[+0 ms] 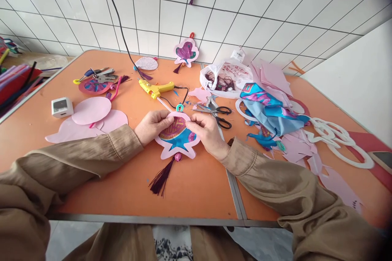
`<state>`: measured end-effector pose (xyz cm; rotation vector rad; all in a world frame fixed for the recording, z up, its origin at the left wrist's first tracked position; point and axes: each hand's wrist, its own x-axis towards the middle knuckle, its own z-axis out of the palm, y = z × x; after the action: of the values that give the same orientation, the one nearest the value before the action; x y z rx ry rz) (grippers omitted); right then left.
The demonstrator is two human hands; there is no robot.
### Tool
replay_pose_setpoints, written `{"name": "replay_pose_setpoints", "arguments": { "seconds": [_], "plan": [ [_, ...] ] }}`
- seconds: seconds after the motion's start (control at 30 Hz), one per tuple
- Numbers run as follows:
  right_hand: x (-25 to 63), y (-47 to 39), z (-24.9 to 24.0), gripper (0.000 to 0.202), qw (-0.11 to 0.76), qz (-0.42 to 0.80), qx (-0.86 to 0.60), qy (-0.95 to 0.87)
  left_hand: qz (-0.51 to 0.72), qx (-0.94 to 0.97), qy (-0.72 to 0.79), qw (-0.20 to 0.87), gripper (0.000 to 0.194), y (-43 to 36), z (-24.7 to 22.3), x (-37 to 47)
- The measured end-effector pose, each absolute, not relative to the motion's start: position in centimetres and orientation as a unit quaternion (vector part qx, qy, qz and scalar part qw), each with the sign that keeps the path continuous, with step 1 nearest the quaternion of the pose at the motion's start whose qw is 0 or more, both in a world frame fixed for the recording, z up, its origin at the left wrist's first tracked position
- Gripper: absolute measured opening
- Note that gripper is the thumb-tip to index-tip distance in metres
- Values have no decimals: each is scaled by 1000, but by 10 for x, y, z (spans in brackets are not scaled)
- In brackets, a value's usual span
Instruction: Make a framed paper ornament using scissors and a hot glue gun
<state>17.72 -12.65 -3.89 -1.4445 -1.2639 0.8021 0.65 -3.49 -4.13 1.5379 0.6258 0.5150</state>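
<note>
Between my two hands is a pink-edged fish-shaped hanging ornament (179, 140), its middle filled with blue and purple patterned cloth. My left hand (154, 126) pinches its upper left edge, thumb on the front. On the upper right edge, my right hand (211, 133) grips with thumb and bent fingers. A teal loop (180, 107) sticks up at the top of the ornament. Below its tail hang a pink bell (178, 156) and a dark purple tassel (162, 177), lying over the orange table (122, 187). The fingers behind the ornament are partly hidden.
A yellow glue gun (156, 88) with a black cord lies beyond my hands. Black-handled scissors (223, 116) rest beside my right hand. Pink felt pieces (92, 111) and a white cube (62, 107) are left; blue cloth (269, 108), white rings (339, 138) and a plastic bag (226, 75) are right.
</note>
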Motion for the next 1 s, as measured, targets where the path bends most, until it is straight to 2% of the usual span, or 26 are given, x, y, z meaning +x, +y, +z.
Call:
{"name": "replay_pose_setpoints", "arguments": {
  "seconds": [0.23, 0.5, 0.87, 1.0],
  "plan": [
    [177, -124, -42, 32, 524, 343, -596, -503, 250, 703, 266, 611, 54, -34, -40, 3],
    [180, -126, -41, 30, 533, 322, -602, -500, 283, 650, 284, 646, 65, -33, -46, 5],
    [180, -124, -41, 26, 551, 355, -593, -468, 214, 737, 333, 547, 36, -39, -31, 9],
    [181, -124, -42, 29, 558, 354, -584, -471, 215, 764, 336, 507, 34, -39, -32, 9]
  ]
}}
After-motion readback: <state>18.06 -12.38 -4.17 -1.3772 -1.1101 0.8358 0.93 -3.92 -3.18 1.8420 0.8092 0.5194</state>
